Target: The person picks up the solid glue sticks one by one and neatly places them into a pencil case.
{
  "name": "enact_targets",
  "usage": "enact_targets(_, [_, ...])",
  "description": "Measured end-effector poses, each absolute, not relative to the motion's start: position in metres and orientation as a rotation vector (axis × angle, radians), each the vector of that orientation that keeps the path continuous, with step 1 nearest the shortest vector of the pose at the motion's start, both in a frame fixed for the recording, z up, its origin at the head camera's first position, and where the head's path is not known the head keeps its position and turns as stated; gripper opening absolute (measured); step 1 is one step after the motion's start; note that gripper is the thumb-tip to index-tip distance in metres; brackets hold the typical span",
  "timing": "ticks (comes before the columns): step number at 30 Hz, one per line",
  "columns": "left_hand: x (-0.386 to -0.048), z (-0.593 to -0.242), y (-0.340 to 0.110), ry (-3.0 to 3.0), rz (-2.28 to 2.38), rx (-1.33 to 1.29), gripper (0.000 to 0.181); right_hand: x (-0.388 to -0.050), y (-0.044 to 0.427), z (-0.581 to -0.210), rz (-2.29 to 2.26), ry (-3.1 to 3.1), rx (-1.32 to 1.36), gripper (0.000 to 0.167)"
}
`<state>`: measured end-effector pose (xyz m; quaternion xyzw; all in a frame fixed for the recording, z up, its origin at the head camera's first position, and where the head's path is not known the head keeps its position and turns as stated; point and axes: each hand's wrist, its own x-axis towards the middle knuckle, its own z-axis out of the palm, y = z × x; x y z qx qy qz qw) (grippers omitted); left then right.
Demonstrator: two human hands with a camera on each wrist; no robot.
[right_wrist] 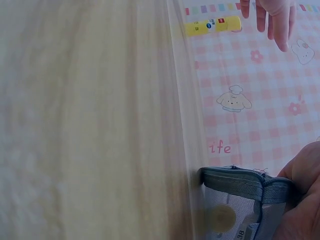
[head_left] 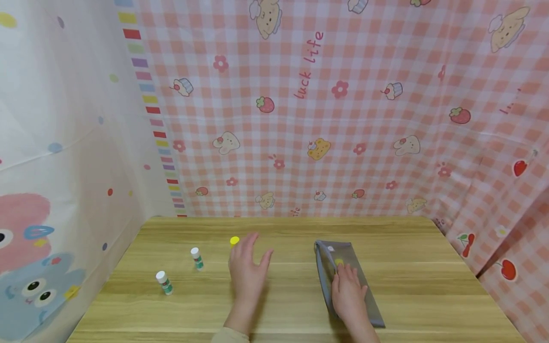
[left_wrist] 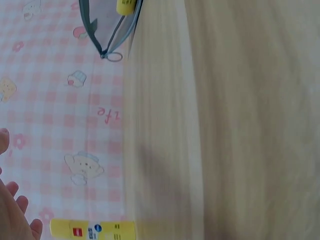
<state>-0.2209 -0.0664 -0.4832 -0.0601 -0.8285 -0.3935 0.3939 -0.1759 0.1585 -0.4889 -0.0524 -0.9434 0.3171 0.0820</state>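
Note:
A yellow glue stick point(left_wrist: 95, 230) stands upright on the table, largely hidden behind my left hand point(head_left: 246, 269) in the head view. That hand is beside it, thumb spread from the fingers, holding nothing. My right hand point(head_left: 349, 293) grips the edge of a grey mesh zip pouch point(head_left: 369, 297). In the right wrist view the pouch's zipped rim point(right_wrist: 232, 180) gapes, and the thumb and fingers are at its side. Through the mesh another yellow glue stick point(right_wrist: 222, 218) shows inside the pouch.
Two white-capped sticks with green labels stand on the left of the wooden table point(head_left: 291, 305): one nearer point(head_left: 164, 283), one farther point(head_left: 197, 259). A pink checked cloth point(head_left: 296, 124) hangs behind the table, and a white patterned curtain point(head_left: 86, 133) at the left.

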Motion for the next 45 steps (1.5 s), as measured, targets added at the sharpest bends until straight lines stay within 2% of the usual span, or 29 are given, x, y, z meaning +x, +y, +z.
enact_targets(20, [-0.237,-0.482,-0.103,-2.149,-0.975,-0.009,0.065,-0.177,0.16,-0.492,0.933,-2.837,-0.167,0.042])
enact_targets(45, [-0.245,-0.493,-0.119,-2.201,-1.489,0.329,0.061,-0.179,0.16,-0.492,0.946,-2.835,-0.174,0.041])
